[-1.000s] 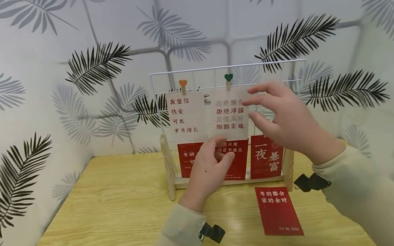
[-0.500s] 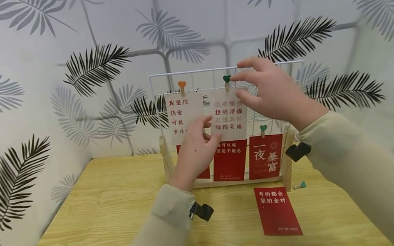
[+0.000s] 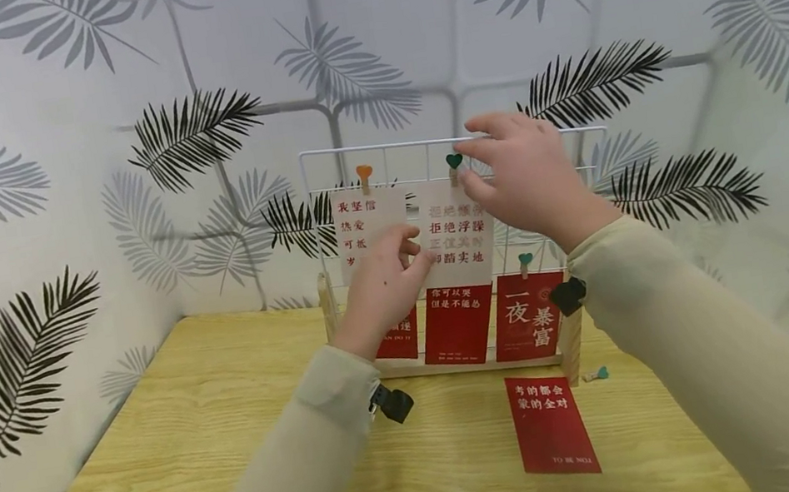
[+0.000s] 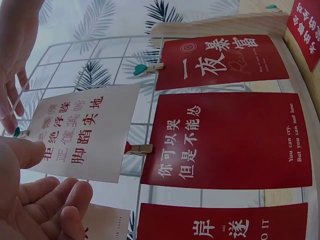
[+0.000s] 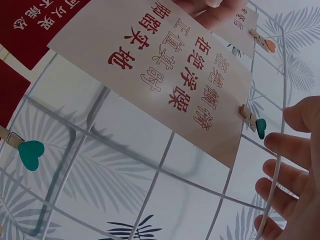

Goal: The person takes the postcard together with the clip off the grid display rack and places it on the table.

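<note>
A white card with red and grey characters [image 3: 463, 224] hangs on a white wire grid rack [image 3: 525, 127], under a wooden clothespin with a dark green heart [image 3: 454, 160]. My right hand [image 3: 523, 169] is at this clothespin; in the right wrist view its index fingertip is right at the green heart [image 5: 261, 128], with the thumb apart. My left hand [image 3: 387, 276] is by the card's lower left edge. In the left wrist view its thumb overlaps the white card [image 4: 87, 132], and its fingers are loosely bent below the card's edge, apart from the thumb.
A second white card [image 3: 353, 222] hangs left, under an orange heart clothespin [image 3: 365, 173]. Red cards, including one at the right [image 3: 525, 316], hang in the lower row. On the wooden table [image 3: 165, 446] lie a loose red card [image 3: 552, 430] and a teal heart clothespin [image 3: 596, 374].
My right hand has risen from the card's right side to the green heart clothespin. My left hand has moved up and slightly left along the card. The teal clothespins have come into view.
</note>
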The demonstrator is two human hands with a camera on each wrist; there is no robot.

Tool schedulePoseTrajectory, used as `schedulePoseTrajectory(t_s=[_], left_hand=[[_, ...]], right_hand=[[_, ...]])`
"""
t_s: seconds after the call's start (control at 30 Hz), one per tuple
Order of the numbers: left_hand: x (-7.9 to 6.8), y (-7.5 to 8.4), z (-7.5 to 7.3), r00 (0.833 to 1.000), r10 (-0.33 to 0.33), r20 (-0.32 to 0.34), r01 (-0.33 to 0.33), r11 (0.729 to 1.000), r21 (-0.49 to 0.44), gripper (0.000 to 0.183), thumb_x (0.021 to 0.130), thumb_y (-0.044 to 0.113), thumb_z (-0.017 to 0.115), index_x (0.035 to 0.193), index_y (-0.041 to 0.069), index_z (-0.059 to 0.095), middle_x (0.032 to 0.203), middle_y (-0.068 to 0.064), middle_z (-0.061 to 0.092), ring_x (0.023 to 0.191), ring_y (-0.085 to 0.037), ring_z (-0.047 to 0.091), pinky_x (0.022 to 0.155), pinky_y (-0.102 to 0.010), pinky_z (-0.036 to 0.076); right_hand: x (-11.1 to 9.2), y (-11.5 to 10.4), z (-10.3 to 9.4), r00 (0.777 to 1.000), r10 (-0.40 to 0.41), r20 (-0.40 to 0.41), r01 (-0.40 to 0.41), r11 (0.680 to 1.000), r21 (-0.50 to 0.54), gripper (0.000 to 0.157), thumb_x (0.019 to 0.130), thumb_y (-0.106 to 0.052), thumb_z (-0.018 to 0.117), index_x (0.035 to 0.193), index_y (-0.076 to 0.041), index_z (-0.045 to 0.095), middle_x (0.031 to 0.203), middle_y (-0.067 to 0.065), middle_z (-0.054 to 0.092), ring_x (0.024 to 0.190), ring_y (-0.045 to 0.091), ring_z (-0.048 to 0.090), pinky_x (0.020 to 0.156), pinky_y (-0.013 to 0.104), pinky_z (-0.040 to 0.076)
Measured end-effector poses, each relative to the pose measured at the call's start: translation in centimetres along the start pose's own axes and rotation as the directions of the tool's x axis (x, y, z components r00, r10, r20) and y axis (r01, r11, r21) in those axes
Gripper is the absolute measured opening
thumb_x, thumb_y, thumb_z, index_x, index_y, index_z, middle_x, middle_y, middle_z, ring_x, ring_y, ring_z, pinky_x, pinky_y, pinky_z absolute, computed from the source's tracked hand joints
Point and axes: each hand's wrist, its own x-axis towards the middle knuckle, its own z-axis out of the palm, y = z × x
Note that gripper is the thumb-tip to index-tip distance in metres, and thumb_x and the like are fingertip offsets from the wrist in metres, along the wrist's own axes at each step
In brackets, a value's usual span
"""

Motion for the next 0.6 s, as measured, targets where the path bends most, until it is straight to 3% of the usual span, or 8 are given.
schedulePoseTrajectory(t_s=[0.4, 0.6], left_hand=[[1.2, 0.7, 0.1, 1.0, 0.021, 0.011, -0.022, 0.99, 0.141, 0.037, 0.103, 0.033, 0.06, 0.131, 0.01, 0.059, 0.114, 0.0, 0.069, 0.101, -0.015, 0.064, 0.087, -0.036, 0.052], [1.4, 0.8, 0.5, 1.0, 0.028, 0.011, -0.029, 0.99, 0.141, 0.02, 0.102, 0.029, 0.061, 0.114, 0.011, 0.062, 0.105, 0.001, 0.066, 0.091, -0.015, 0.062, 0.078, -0.033, 0.052]], right_hand=[[1.2, -0.4, 0.9, 0.999, 0.028, 0.039, -0.025, 0.997, -0.076, 0.044, 0.103, -0.035, 0.05, 0.14, -0.015, 0.062, 0.14, 0.011, 0.057, 0.13, 0.035, 0.047, 0.104, 0.058, 0.031], [1.0, -0.5, 1.5, 1.0, 0.014, 0.014, -0.012, 0.992, -0.126, 0.041, 0.103, -0.032, 0.052, 0.138, -0.013, 0.063, 0.133, 0.011, 0.059, 0.122, 0.034, 0.05, 0.1, 0.056, 0.033]])
